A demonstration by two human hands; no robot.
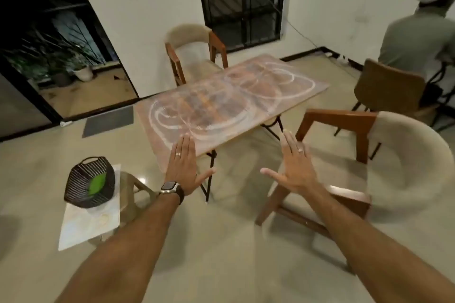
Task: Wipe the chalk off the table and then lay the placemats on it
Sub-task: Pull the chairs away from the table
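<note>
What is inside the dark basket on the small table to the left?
Inside the dark slatted basket, something bright green shows against the far wall; what it is cannot be told. The basket's near wall hides the rest of the inside, so anything lower down is unseen.

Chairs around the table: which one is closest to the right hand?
The cream-cushioned armchair at the table's right side; the right hand shows over its seat. The matching armchair stands across the table, and the brown-backed chair is farther off.
</note>
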